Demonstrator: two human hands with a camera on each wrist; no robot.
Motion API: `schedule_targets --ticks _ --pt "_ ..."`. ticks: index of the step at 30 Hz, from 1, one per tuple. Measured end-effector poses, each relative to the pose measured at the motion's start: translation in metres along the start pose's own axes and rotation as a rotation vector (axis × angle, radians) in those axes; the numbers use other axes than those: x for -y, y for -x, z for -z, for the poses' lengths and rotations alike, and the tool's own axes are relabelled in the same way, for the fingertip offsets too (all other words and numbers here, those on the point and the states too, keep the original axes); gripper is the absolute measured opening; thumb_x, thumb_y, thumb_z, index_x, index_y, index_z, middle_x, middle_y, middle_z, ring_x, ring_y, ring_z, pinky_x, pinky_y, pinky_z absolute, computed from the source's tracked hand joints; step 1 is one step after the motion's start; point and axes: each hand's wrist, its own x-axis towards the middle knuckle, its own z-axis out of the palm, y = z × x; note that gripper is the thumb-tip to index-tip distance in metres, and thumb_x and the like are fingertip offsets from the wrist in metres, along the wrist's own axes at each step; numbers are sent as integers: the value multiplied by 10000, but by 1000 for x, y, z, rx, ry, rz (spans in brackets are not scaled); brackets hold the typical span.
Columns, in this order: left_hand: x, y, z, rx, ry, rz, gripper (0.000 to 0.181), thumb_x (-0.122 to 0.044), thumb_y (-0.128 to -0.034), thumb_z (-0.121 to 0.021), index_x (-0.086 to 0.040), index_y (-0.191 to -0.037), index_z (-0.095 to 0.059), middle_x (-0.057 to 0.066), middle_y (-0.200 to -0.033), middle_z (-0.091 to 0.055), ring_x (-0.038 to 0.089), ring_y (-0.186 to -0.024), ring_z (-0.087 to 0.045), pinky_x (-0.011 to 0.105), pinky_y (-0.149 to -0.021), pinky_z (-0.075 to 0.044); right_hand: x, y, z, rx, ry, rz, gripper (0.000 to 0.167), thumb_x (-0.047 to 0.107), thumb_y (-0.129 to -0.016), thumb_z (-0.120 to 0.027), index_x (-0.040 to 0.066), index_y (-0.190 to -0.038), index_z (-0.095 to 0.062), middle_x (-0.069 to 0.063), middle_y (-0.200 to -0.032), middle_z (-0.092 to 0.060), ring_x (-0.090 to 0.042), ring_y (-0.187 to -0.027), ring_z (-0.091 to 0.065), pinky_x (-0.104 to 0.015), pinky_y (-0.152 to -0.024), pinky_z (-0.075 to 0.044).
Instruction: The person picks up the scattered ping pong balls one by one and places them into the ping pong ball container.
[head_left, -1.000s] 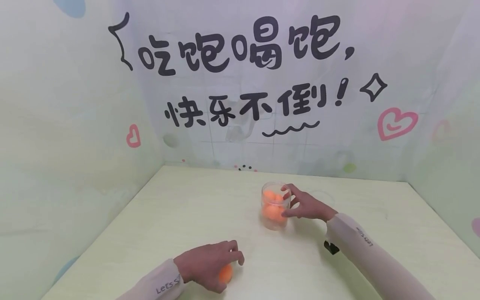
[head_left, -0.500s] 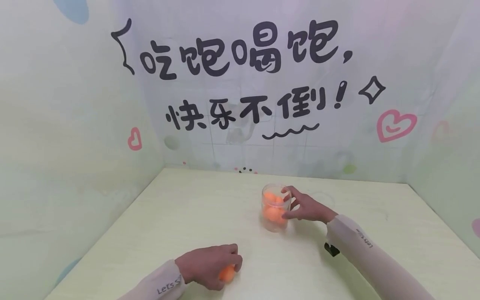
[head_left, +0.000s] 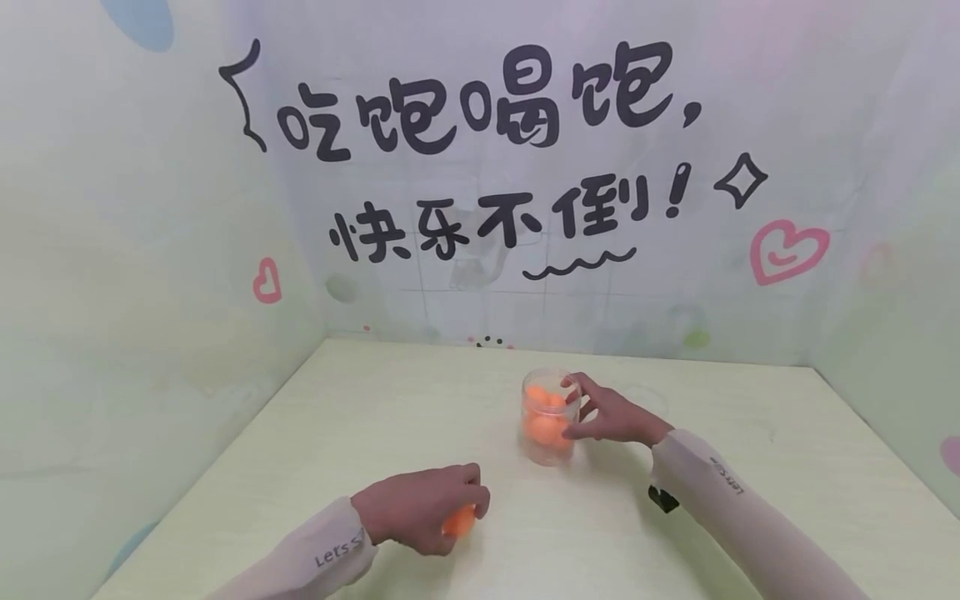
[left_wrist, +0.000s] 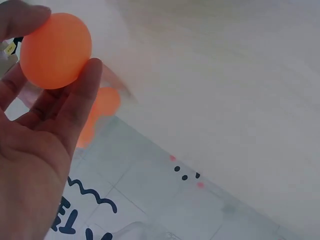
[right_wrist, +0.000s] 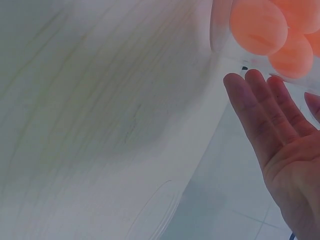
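Note:
Near the front of the table, my left hand (head_left: 427, 508) pinches an orange ping-pong ball (head_left: 460, 522) between thumb and fingers. The left wrist view shows that ball (left_wrist: 56, 50) close up, fingertips against its sides. Farther back, a clear jar (head_left: 550, 454) stands upright with several orange balls (head_left: 545, 429) in it. My right hand (head_left: 618, 414) holds the jar's right side, its thumb at the front and fingers near the rim. In the right wrist view, the fingers (right_wrist: 250, 102) lie against the clear wall, below the balls (right_wrist: 259, 26). The jar's mouth is uncovered.
A thin clear disc, seemingly a lid (head_left: 651, 398), lies on the pale table (head_left: 390, 400) behind my right wrist. Printed cloth walls (head_left: 450, 308) enclose the table at the back and both sides. A small black object (head_left: 663, 499) shows beneath the right sleeve.
My left fingers have closed more firmly round the ball, and that hand has lifted it slightly up and forward. The right hand and the jar have stayed in place.

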Motion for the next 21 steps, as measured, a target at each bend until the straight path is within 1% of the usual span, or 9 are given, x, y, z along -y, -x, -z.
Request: schedule_targets --ticks 4,9,13,18,21 --pt "1 -3 10 -3 -6 -9 307 -54 -720 -708 -204 -943 -559 -107 -906 -459 -14 -697 -410 122 -608 -377 -1 -1 0 2 -5 -3 703 291 -806 -740 109 -1348 -329 -188 -1249 -531 -244 -971 -619 -349 -643 -515" --pt "-1 -8 21 -11 -43 -31 288 -63 -725 -705 -196 -938 -563 -94 -905 -475 -11 -701 -424 120 -607 -381 -1 -1 1 1 -1 3 696 296 -807 -740 114 -1338 -328 -188 -1251 -530 -239 -976 -620 -344 -644 -516" --pt "-2 -16 30 -20 -55 -54 279 -68 -734 -697 -195 -940 -558 -85 -903 -476 1 -713 -430 126 -615 -381 -2 0 1 -5 -3 10 689 286 -810 -737 109 -1336 -329 -192 -1249 -532 -243 -973 -624 -339 -643 -513" --pt "-6 -27 36 -15 -52 -90 269 -68 -746 -693 -185 -944 -553 -70 -903 -480 16 -715 -434 125 -622 -379 -2 0 1 -3 -6 18 692 279 -813 -733 100 -1345 -329 -191 -1244 -537 -244 -972 -625 -333 -648 -511" --pt "-10 -34 41 -2 -56 -81 265 -82 -758 -701 -179 -966 -568 -67 -913 -489 22 -730 -448 132 -635 -395 -1 0 1 6 -8 24 710 286 -815 -729 89 -1360 -319 -190 -1248 -533 -247 -983 -618 -335 -662 -515"
